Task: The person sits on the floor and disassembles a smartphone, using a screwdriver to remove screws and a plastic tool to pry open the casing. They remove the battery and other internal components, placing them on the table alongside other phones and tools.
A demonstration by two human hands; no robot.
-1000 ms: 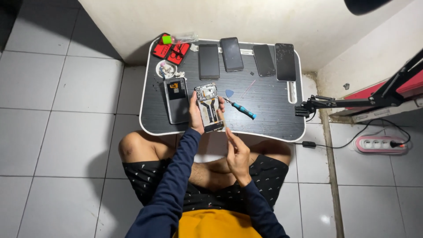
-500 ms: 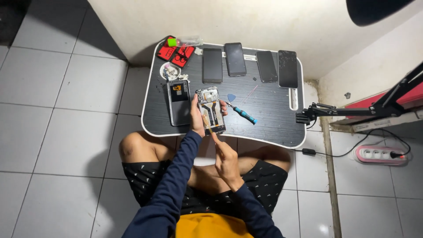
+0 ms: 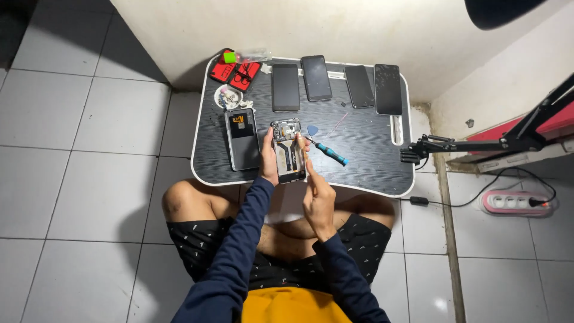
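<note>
An opened phone [image 3: 288, 151] with its back off and its inner parts showing is held over the near edge of the small black lap table [image 3: 359, 155]. My left hand [image 3: 268, 158] grips its left side. My right hand [image 3: 318, 197] is just below and right of it, index finger raised to the phone's lower right edge; whether it pinches anything is unclear. A blue-handled screwdriver [image 3: 327, 152] lies on the table right of the phone, and a blue pick [image 3: 312, 129] lies above it. The removed back panel [image 3: 242, 139] lies left of the phone.
Several dark phones [image 3: 315, 78] lie in a row at the table's far side. A red tool case [image 3: 236, 72], a small round dish [image 3: 227, 96] sit far left. A black clamp arm [image 3: 478, 143] reaches in from the right; a power strip [image 3: 517, 202] lies on the tiled floor.
My right hand has come up from my lap to the lower right edge of the opened phone. The view has shifted slightly; my left hand keeps its hold.
</note>
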